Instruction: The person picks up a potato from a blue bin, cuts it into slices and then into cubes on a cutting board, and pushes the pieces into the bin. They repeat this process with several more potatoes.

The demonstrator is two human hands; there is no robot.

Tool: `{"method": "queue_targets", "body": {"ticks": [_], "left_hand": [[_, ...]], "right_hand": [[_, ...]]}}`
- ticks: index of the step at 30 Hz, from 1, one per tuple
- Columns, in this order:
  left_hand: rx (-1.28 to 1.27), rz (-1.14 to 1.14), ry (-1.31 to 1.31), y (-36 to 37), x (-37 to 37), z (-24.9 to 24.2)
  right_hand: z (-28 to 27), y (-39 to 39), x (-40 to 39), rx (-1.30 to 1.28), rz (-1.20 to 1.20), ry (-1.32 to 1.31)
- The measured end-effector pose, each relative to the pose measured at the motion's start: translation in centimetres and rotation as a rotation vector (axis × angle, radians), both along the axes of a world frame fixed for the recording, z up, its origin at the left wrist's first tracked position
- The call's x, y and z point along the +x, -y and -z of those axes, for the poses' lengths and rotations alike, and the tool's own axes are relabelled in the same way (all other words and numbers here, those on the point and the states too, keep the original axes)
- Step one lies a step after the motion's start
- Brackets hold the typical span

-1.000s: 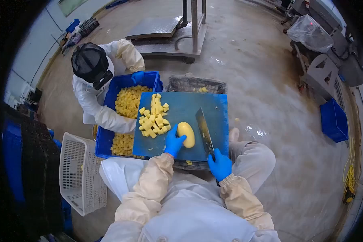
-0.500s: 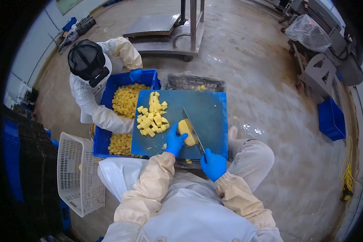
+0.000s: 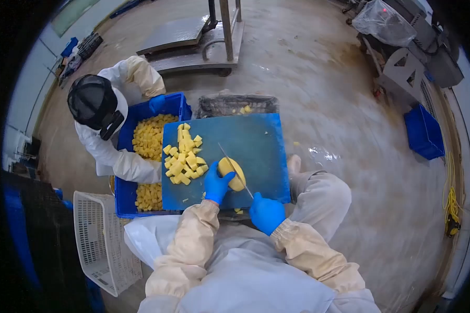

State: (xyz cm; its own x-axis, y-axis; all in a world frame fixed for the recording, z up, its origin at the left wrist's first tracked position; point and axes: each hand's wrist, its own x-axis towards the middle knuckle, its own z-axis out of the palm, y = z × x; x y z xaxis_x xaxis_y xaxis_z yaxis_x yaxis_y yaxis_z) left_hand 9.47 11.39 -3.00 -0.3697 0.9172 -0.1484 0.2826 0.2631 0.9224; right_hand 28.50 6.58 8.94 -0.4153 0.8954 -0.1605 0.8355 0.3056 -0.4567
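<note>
A peeled yellow potato (image 3: 225,167) rests on the blue-green cutting board (image 3: 258,141) in front of me. My left hand (image 3: 216,183), in a blue glove, holds its left side with fingers and thumb. My right hand (image 3: 267,213), also gloved in blue, is wrapped around the handle of a long knife (image 3: 224,152). The blade lies lengthwise across the potato with its edge turned down, its tip pointing away from me. Left of the blade, above my left hand, sits a loose heap of yellow potato cubes (image 3: 181,163).
A co-worker (image 3: 96,112) leans over a blue crate (image 3: 181,104) of yellow cubes at the left, one arm reaching in. A white basket (image 3: 96,229) stands nearer me. Behind the board is a dark crate (image 3: 209,106); farther back, a metal platform (image 3: 177,36). Another blue crate (image 3: 423,133) is at right.
My right hand has shifted the knife left, from the potato's right side to across its middle, and the blade now shows thin. My left hand still holds the potato. The whole view has shifted somewhat.
</note>
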Motion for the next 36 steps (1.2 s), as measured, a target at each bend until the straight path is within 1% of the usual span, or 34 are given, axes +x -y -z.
{"method": "queue_targets", "body": {"ticks": [2, 3, 5, 6, 7, 10, 12, 13, 15, 16, 17, 19, 20, 21, 23, 24, 26, 27, 29, 30, 31, 33, 34, 35, 36], "left_hand": [[-0.02, 0.016, 0.013, 0.1, 0.3, -1.5], [-0.025, 0.025, 0.018, 0.0, 0.3, -1.3], [-0.008, 0.026, 0.054, 0.1, 0.1, -0.7], [-0.022, 0.001, -0.013, 0.2, 0.5, -2.0], [-0.03, 0.004, -0.007, 0.2, 0.5, -2.3], [-0.019, 0.015, -0.003, 0.2, 0.5, -2.0], [0.031, -0.037, 0.115, 0.3, 0.8, -1.6], [0.02, -0.043, 0.121, 0.3, 0.7, -1.6], [0.032, 0.005, 0.032, 0.2, 0.7, -1.9], [-0.012, 0.034, -0.029, 0.0, 1.1, -4.0], [-0.01, 0.022, -0.035, 0.2, 0.8, -3.0], [0.091, -0.052, -0.053, 0.1, 1.2, -2.2], [0.049, -0.034, -0.014, 0.5, 1.1, -2.1], [0.068, -0.041, -0.015, 0.7, 1.0, -1.7], [-0.023, -0.048, 0.2, 0.7, 0.5, -0.2], [-0.002, -0.055, 0.197, 0.7, 0.5, -0.4], [0.043, -0.069, 0.421, 1.3, 0.5, -0.5], [0.049, -0.072, 0.416, 1.4, 0.5, -0.8], [0.004, 0.035, 0.241, 1.5, 0.5, -1.2], [-0.042, 0.077, 0.208, 1.5, 0.5, -1.9], [-0.042, 0.077, 0.208, 1.6, 0.9, -2.4], [-0.148, 0.097, 0.181, 1.7, 2.0, -3.8], [-0.15, 0.098, 0.181, 1.7, 2.1, -2.3], [-0.026, 0.069, 0.238, 1.6, 2.2, 0.1], [0.098, 0.041, 0.295, 1.5, 2.3, -0.2]], "right_hand": [[0.3, 0.0, -0.1, -0.004, -0.001, 0.02], [0.4, 0.0, -0.1, -0.009, 0.007, 0.025], [0.8, 0.0, -0.1, 0.022, -0.008, -0.047], [0.8, -0.1, -0.3, 0.017, -0.004, -0.042], [0.5, -0.1, -0.5, 0.005, 0.003, -0.018], [-0.6, -0.5, -0.8, -0.046, 0.01, 0.036], [-0.4, -1.1, -1.1, -0.087, 0.006, 0.066], [-0.1, -1.6, -1.4, -0.076, -0.008, 0.065], [0.7, -2.6, -1.8, -0.085, -0.025, 0.071], [1.3, -3.6, -2.0, -0.082, -0.017, 0.075], [2.1, -4.1, -2.5, -0.068, -0.017, 0.069], [2.8, -3.7, -2.7, -0.063, -0.009, 0.074], [3.1, -3.4, -2.6, -0.065, 0.004, 0.078], [3.4, -3.1, -2.5, -0.045, -0.003, 0.077], [3.9, -3.4, -2.3, 0.022, -0.031, 0.044], [3.7, -3.6, -2.2, 0.043, -0.039, 0.04], [3.5, -3.4, -1.6, 0.077, -0.008, 0.032], [3.2, -2.9, -1.3, 0.082, -0.013, 0.028], [2.8, -1.5, -0.7, 0.073, 0.032, 0.045], [3.0, -1.2, -0.6, 0.076, 0.032, 0.043], [3.4, -0.9, -0.5, 0.08, 0.046, 0.059], [3.9, -0.7, -0.3, 0.085, 0.063, 0.075], [4.0, -0.8, -0.4, 0.093, 0.045, 0.084], [4.1, -0.9, -0.5, 0.102, 0.03, 0.09], [4.1, -1.0, -0.5, 0.101, 0.033, 0.087]]}}
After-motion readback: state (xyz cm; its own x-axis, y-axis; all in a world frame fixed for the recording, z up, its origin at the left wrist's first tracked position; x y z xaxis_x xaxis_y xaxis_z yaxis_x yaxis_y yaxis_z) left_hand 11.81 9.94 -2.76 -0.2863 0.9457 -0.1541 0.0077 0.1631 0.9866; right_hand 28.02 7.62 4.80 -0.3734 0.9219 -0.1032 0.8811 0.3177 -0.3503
